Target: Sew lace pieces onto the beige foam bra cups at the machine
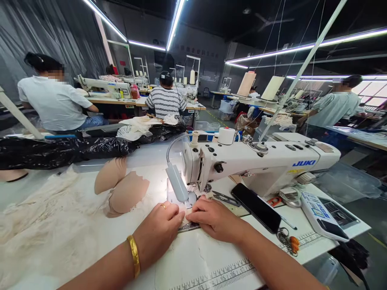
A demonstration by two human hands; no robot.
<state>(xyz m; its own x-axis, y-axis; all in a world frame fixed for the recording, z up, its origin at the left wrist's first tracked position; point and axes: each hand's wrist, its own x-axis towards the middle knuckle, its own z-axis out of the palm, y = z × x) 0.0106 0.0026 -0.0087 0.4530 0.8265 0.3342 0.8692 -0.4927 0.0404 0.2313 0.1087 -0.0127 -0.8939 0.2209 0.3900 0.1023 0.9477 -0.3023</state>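
Both hands meet in front of the needle area of a white sewing machine (260, 159). My left hand (161, 225), with a gold bangle at the wrist, has its fingers curled and pinched together. Facing it, my right hand (216, 219) is closed too, its thumb and index fingertip close to the left fingertips. Something small and pale may lie between them, but I cannot make it out. A lamp (177, 183) on a bendy neck hangs just above the fingers, lighting the metal plate. Left of my hands lie beige moulded bra cups (128, 193) and cream lace fabric (60, 225).
Right of my hands lie thread snips (226, 198), a black phone (256, 207), a keyring (286, 241) and a control box (323, 217). A ruler tape (222, 276) runs along the front. Black plastic (66, 151) borders the table's back. Several people work beyond.
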